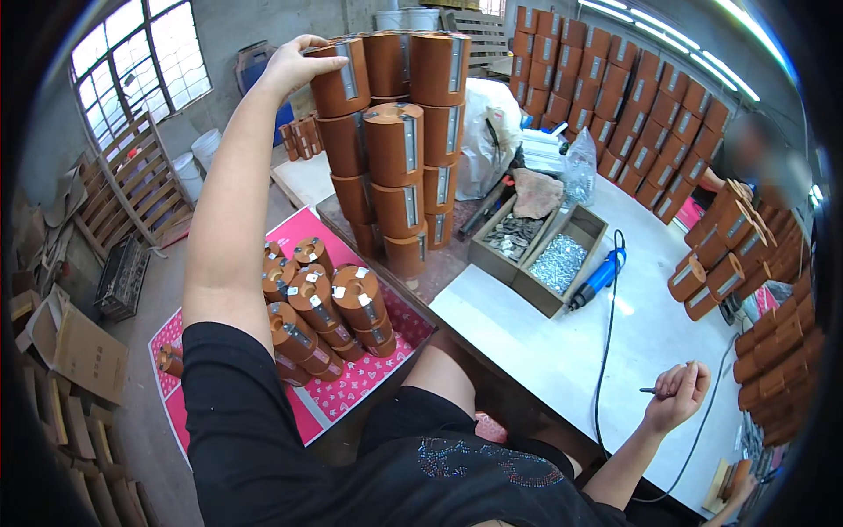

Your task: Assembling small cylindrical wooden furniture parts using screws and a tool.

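My left arm stretches up to the far left, where my left hand [303,66] closes over the rim of a brown cylinder [338,81]. That cylinder tops one of several tall stacks of the same kind, each with a grey metal strip down its side. On the right, above the white tabletop, my right hand [680,393] is curled round a short dark rod [648,390]. Only the rod's tip sticks out, so its kind cannot be made out. A blue power screwdriver [599,281] with a black cord lies between my hands, touched by neither.
Wooden boxes of small metal parts [559,262] stand beside the stacks on the white table [492,327]. Shorter cylinders [358,297] fill a pink patterned surface [320,413] at my left. More cylinder stacks [733,224] and another person [764,162] are at the right.
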The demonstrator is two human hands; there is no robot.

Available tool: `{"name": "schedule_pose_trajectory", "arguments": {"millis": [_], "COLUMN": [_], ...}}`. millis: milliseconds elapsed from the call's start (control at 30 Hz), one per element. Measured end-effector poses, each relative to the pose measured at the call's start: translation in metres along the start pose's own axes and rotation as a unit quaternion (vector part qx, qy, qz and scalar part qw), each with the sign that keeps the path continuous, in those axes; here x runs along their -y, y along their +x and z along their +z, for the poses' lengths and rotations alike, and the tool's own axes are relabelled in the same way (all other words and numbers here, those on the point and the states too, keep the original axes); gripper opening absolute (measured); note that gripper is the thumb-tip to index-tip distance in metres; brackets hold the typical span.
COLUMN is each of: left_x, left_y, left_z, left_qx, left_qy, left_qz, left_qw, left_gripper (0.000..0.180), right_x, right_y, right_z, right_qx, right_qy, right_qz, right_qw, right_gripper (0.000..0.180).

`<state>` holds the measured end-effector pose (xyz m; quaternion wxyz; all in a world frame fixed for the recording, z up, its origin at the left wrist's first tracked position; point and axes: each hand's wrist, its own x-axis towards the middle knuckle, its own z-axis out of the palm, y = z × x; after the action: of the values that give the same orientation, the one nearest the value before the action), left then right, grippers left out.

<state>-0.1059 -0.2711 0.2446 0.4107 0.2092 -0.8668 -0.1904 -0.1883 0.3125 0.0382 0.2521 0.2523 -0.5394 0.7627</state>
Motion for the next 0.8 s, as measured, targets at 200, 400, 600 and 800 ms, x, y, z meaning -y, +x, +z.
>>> {"name": "schedule_pose_trajectory", "arguments": {"millis": [200,400,600,800], "left_x": [0.002,-0.008,-0.024,-0.076], "left_y": [0.007,0.001,-0.003,-0.009], "left_z": [0.018,0.016,-0.005,-0.034], "left_qx": [0.004,-0.004,-0.054,-0.051], "left_qy": [-0.123,-0.185,-0.163,-0.223], "left_qz": [-0.042,-0.076,-0.024,0.064], "left_qw": [0.991,0.980,0.985,0.971], "left_gripper": [0.051,0.044,0.042,0.043], "right_x": [0.014,0.014,0.018,0.017], "right_y": [-0.003,-0.004,-0.002,-0.006], "right_z": [-0.008,-0.010,-0.009,-0.021], "right_qx": [-0.027,-0.029,-0.009,-0.034], "right_qy": [0.014,0.026,0.041,0.070], "right_qz": [-0.008,-0.004,-0.014,0.000], "right_qw": [0.999,0.999,0.999,0.997], "right_gripper": [0.013,0.013,0.012,0.008]}}
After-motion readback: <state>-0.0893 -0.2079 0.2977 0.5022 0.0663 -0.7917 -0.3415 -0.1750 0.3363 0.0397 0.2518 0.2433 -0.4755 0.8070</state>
